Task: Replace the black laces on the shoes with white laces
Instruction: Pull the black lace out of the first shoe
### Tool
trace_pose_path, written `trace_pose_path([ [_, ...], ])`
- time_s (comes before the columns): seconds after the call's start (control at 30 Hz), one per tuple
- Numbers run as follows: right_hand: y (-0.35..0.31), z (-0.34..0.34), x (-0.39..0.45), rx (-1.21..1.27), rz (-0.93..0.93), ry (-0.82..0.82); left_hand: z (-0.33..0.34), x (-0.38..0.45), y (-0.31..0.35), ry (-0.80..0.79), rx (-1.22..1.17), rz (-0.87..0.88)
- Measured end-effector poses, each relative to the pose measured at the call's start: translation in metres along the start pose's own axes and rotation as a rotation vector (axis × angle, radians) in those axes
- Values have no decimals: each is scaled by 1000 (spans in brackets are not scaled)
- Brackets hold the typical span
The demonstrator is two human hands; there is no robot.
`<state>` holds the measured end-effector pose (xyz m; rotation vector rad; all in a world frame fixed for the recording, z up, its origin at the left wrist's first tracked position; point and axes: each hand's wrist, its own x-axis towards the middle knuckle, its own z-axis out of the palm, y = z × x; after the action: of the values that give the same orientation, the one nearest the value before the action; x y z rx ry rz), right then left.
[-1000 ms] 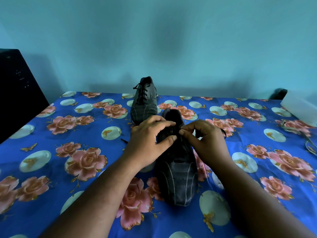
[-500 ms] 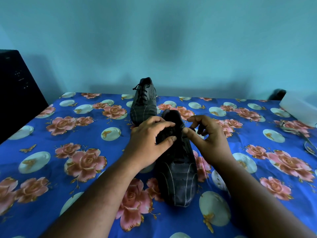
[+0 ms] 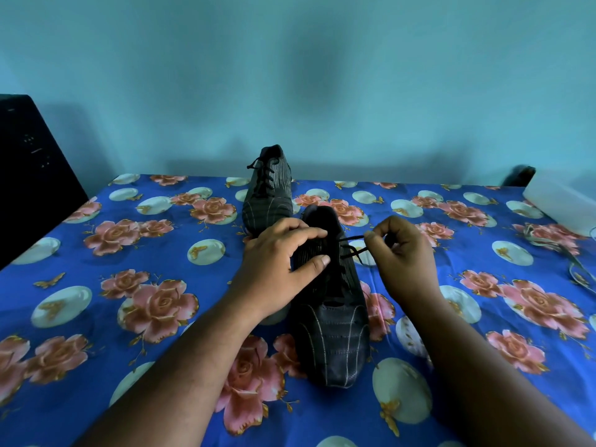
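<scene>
A black striped shoe (image 3: 332, 330) lies in the middle of the flowered cloth, toe towards me. My left hand (image 3: 280, 262) grips its upper part, fingers over the top and thumb on the lacing. My right hand (image 3: 400, 256) pinches a black lace (image 3: 350, 241) that stretches taut from the eyelets to its fingertips, right of the shoe. A second black shoe (image 3: 267, 191) with black laces stands behind, near the wall. White laces (image 3: 567, 253) lie at the right edge of the cloth.
The blue cloth with pink roses (image 3: 145, 285) covers the whole surface. A black box (image 3: 29, 175) stands at the far left. A white container (image 3: 561, 201) sits at the far right, by the wall.
My right hand has moved right and slightly up, away from the shoe, drawing the black lace out with it. The left hand has stayed on the shoe.
</scene>
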<state>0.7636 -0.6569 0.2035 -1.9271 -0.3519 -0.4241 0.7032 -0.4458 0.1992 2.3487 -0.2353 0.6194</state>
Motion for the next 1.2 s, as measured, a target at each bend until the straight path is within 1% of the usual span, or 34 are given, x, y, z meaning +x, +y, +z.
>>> trace_pose_path([
  [0.07,0,0,-2,-65,-94,-10,0,0,0,2,-2,0],
  [0.17,0,2,-5,-165,-280,-79,0,0,0,-1,4,1],
  [0.27,1,4,-5,-256,-359,-113,0,1,0,-2,9,6],
  [0.43,-2,2,-4,-229,-380,-71,1,1,-1,-8,3,7],
  [0.53,-3,1,-4,-160,-265,-7,1,1,-1,-6,-12,6],
  [0.63,0,-2,1,-26,-88,65,1,0,-1,-7,-10,6],
  [0.67,1,-3,3,-18,-67,73,1,0,-1,-8,-10,4],
  [0.73,3,-3,3,-79,-101,65,1,0,-1,-9,-13,0],
  [0.8,5,-3,1,-178,-180,41,1,0,-1,-12,-15,0],
  [0.93,4,4,-2,-320,-337,-105,0,1,0,-12,-2,5],
  [1.07,2,5,-2,-307,-394,-89,0,1,0,-12,-7,6],
  [1.2,4,2,-1,-289,-390,-95,1,1,-2,-7,-7,8],
])
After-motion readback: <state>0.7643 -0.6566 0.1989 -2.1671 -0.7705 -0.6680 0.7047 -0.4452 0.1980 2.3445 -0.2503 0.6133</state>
